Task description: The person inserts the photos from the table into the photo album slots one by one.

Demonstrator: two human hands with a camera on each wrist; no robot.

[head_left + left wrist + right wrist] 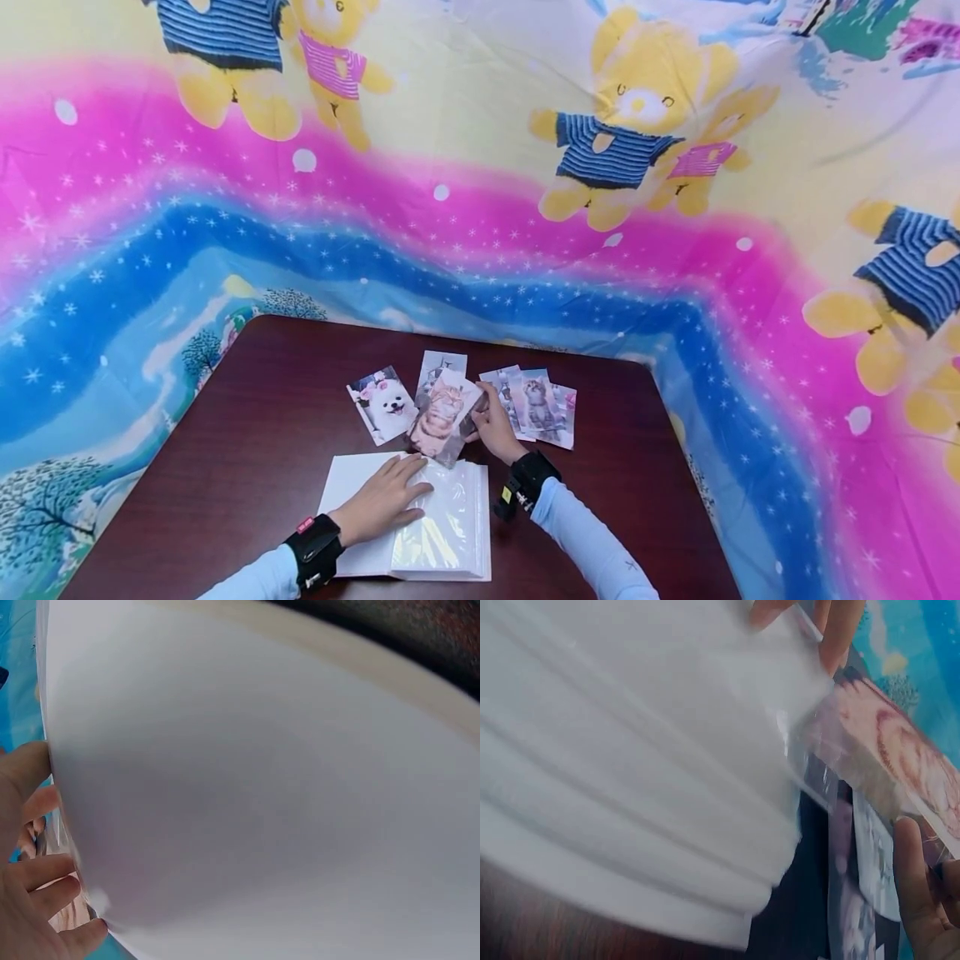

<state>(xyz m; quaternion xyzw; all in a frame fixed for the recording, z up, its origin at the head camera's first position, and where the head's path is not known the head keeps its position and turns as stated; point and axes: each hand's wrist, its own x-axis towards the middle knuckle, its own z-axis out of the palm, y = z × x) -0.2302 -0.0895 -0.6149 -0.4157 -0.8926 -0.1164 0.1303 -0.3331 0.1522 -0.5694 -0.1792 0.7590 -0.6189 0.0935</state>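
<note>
An open white photo album with clear pockets lies at the table's front. My left hand rests across its pages with fingers extended; in the left wrist view its fingertips touch the page edge. My right hand pinches the right side of an orange kitten photo just beyond the album's far edge. In the right wrist view, the lower end of that photo overlaps a clear plastic pocket; I cannot tell how far inside it is.
Behind the album, a white dog photo lies to the left and another photo sits partly under the kitten photo. Several overlapping photos lie right of my right hand. A patterned cloth hangs behind the dark table.
</note>
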